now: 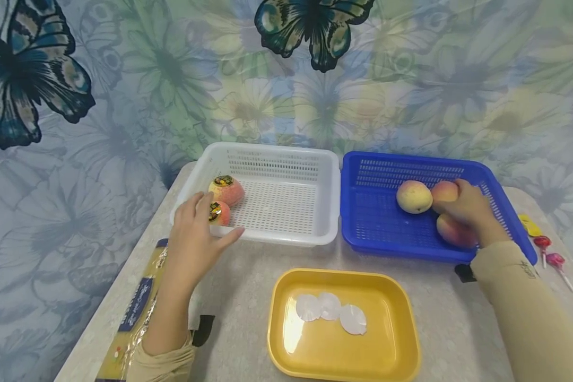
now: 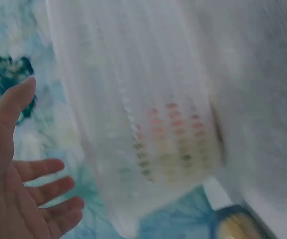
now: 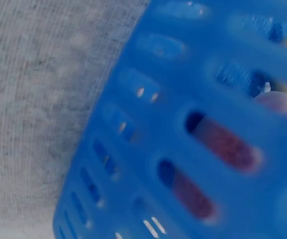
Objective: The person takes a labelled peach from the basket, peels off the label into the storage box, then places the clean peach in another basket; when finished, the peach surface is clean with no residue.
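The perforated white plastic basket [image 1: 286,175] and perforated blue plastic basket [image 1: 377,212] look matt; the shallow yellow plastic tray [image 1: 396,339], lower centre, is glossy and smooth.

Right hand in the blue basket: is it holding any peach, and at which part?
The right hand lies over a peach in the blue basket, fingers on its top; a closed grip cannot be confirmed.

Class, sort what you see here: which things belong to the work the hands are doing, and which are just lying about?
In the work:
- left hand
- right hand
- stickered peaches
- plain peaches
- white basket
- blue basket
- yellow tray with sticker backings

Lying about:
- lollipops
- foil-wrapped box
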The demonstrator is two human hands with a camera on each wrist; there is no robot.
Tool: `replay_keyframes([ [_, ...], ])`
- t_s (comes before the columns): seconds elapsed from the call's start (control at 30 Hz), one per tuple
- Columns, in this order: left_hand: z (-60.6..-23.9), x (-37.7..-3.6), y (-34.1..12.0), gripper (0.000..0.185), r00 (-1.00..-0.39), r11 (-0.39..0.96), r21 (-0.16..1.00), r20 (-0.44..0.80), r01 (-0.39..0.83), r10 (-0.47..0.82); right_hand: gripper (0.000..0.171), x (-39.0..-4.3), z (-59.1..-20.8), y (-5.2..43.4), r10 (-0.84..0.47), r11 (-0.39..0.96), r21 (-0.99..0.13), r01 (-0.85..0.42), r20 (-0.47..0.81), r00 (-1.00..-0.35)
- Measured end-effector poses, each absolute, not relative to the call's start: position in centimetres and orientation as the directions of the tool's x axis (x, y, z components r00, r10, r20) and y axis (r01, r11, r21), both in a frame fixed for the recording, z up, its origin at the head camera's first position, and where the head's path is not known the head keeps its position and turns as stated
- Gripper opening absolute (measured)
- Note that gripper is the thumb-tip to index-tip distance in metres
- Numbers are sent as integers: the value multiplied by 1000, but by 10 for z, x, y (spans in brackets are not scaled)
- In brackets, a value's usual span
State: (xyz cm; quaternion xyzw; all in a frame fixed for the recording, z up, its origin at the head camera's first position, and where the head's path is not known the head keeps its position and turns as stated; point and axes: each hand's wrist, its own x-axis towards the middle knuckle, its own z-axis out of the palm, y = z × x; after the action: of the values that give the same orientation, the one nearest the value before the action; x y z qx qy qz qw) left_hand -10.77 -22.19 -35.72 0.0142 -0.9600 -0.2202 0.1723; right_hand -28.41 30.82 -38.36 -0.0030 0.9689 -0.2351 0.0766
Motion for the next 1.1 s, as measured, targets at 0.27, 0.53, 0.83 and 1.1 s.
replay_keyframes([
  [0.27,-370,-121,-256,129,-961,858,480,99,-181,-258,83,-268,-363,288,-47,876,-479,-60,38,-998],
  [0.53,-377,-129,-271,142,-967,801,553,-37,-231,-254,77,-240,-325,231,-172,786,-583,-207,115,-978],
  [0.83,-383,-132,-280,139,-977,785,597,7,-166,-212,66,-214,-293,138,-388,668,-621,-410,180,-904],
  [1.1,-385,-132,-283,138,-981,788,595,-3,-159,-195,66,-211,-299,47,-557,515,-719,-466,132,-820],
])
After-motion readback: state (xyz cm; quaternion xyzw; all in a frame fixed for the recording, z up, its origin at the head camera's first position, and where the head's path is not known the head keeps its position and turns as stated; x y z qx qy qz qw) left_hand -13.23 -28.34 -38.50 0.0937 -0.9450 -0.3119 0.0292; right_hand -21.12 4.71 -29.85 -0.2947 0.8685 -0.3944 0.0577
